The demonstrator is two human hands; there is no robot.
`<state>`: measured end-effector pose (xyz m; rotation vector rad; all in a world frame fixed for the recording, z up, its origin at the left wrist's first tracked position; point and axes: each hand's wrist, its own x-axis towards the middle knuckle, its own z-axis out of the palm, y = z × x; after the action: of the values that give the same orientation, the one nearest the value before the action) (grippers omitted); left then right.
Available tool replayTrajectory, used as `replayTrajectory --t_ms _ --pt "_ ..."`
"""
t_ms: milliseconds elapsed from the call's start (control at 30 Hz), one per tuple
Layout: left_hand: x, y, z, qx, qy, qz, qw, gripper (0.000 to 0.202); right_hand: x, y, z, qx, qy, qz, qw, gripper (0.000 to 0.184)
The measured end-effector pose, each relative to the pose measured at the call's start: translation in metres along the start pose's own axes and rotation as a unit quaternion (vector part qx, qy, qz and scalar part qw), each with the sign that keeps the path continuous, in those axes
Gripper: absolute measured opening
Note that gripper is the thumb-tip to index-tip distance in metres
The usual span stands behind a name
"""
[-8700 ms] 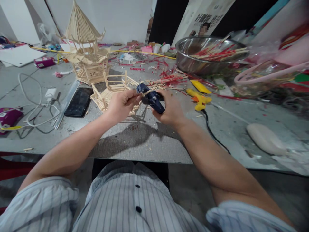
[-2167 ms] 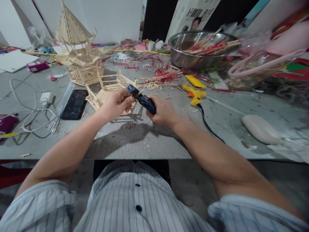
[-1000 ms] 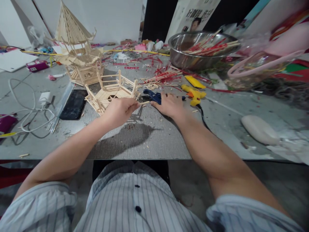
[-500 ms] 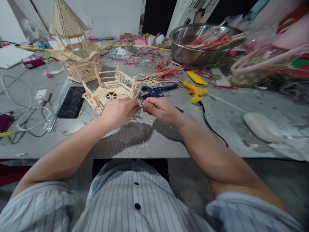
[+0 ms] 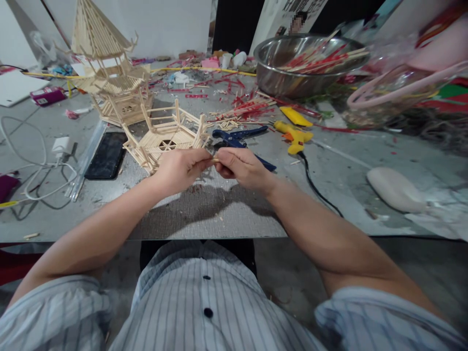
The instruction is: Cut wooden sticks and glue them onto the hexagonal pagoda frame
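Note:
My left hand (image 5: 181,169) and my right hand (image 5: 242,167) meet above the grey mat, both pinching one short wooden stick (image 5: 215,160) between their fingertips. Just beyond them stands a hexagonal stick platform with railings (image 5: 166,138). The blue-handled cutters (image 5: 239,139) lie on the table right behind my right hand, untouched. A tall stick pagoda (image 5: 109,68) stands further back on the left.
A yellow glue gun (image 5: 292,138) with a black cord lies to the right. A steel bowl (image 5: 292,78) of red-tipped sticks sits at the back, with loose sticks (image 5: 248,112) in front. A black phone (image 5: 106,156) and white charger cable (image 5: 54,146) lie left. A pale lump (image 5: 393,187) lies right.
My right hand put the blue cutters down on the table and came back to pinch the short stick that my left hand holds. The view shifted slightly.

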<state>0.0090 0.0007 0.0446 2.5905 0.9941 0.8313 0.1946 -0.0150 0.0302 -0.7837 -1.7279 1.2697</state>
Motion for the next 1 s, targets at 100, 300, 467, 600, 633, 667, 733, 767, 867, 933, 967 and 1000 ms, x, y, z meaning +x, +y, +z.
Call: replayTrajectory --t_ms 100,300,467,600,633,667,733,767,867,933,967,1000 --pt "0.001 0.0 0.0 -0.021 0.001 0.003 1.0 0.027 0.0 0.0 0.002 0.013 0.004 -0.004 1.0 0.048" --pt "0.001 -0.002 0.001 -0.06 0.008 0.016 0.998 0.025 0.001 0.003 0.004 0.027 0.023 -0.006 0.999 0.051" --pt "0.003 0.003 -0.001 -0.109 0.017 0.022 0.994 0.029 0.002 0.003 0.008 0.07 0.036 0.004 0.997 0.051" --pt "0.006 0.008 -0.006 -0.133 0.021 0.013 0.991 0.033 0.002 0.001 0.009 0.082 0.047 0.005 0.996 0.05" --pt "0.006 0.008 -0.006 -0.13 0.019 0.008 0.991 0.033 0.003 0.001 0.009 0.081 0.042 0.004 0.996 0.051" --pt "0.006 0.007 -0.007 -0.126 0.016 0.004 0.992 0.033 0.004 0.002 0.009 0.082 0.036 0.003 0.996 0.051" --pt "0.005 0.005 -0.006 -0.123 0.008 -0.006 0.992 0.028 0.005 0.004 0.008 0.084 0.029 0.002 0.996 0.05" --pt "0.005 0.003 -0.006 -0.127 0.008 -0.011 0.992 0.025 0.006 0.004 0.007 0.082 0.035 -0.002 0.996 0.05" --pt "0.004 -0.001 -0.003 -0.159 0.021 -0.031 0.987 0.015 0.007 0.006 0.0 0.048 0.093 -0.022 0.994 0.049" --pt "0.005 -0.001 -0.002 -0.197 0.03 -0.046 0.979 0.013 0.008 0.008 -0.009 -0.028 0.157 -0.037 0.987 0.047" --pt "0.005 -0.001 -0.002 -0.222 0.029 -0.054 0.973 0.012 0.009 0.01 -0.014 -0.09 0.18 -0.04 0.979 0.044" --pt "0.006 0.0 -0.003 -0.252 0.024 -0.062 0.965 0.012 0.01 0.012 -0.019 -0.162 0.194 -0.037 0.967 0.039"
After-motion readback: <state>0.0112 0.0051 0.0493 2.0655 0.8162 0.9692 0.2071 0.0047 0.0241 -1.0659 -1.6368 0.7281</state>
